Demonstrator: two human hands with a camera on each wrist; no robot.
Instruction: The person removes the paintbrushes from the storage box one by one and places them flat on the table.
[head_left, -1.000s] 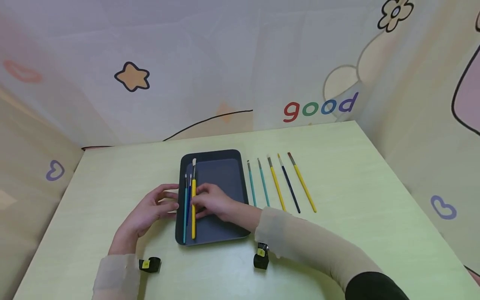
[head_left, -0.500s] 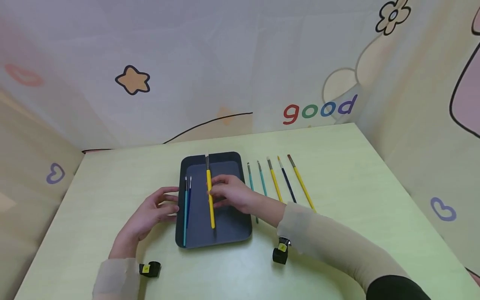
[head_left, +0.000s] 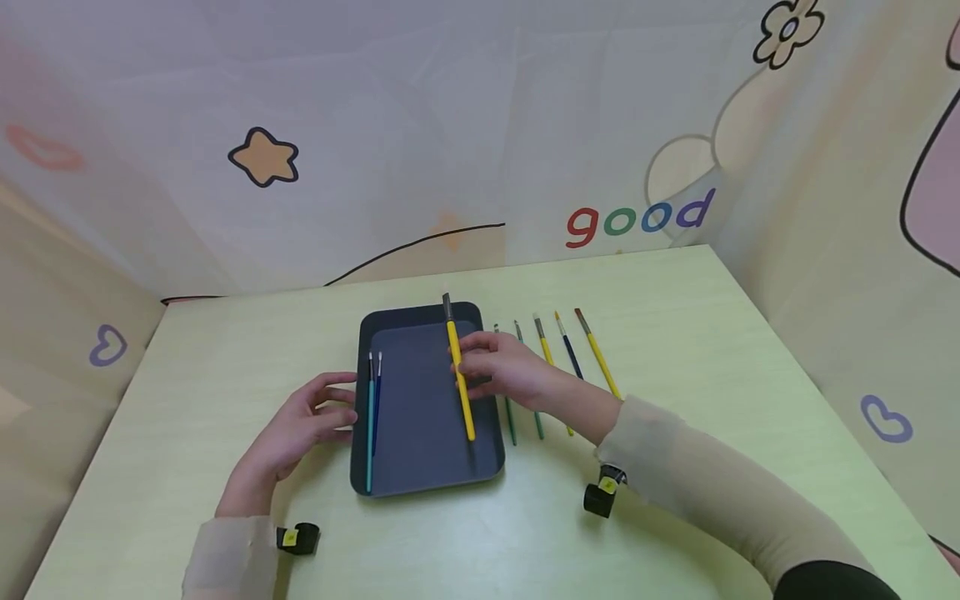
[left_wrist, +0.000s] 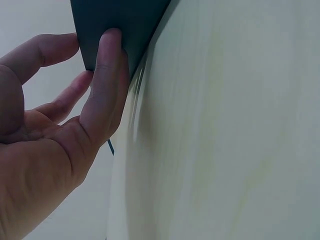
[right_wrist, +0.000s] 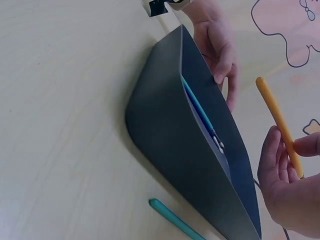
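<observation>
My right hand pinches a yellow-handled paintbrush between thumb and fingers, above the right part of a dark grey tray. In the right wrist view the yellow handle is lifted clear of the tray wall. A teal paintbrush and a blue paintbrush lie side by side along the tray's left side. My left hand rests its fingertips against the tray's left outer wall, fingers loosely bent; the left wrist view shows fingers touching that wall.
Several paintbrushes lie in a row right of the tray, partly hidden by my right arm: teal ones, a dark blue paintbrush and yellow ones, the outermost a yellow paintbrush. A printed cloth stands behind the table.
My right hand has lifted the yellow paintbrush from beside the other two in the tray and carried it right, across the tray. The left hand stays at the tray's left wall.
</observation>
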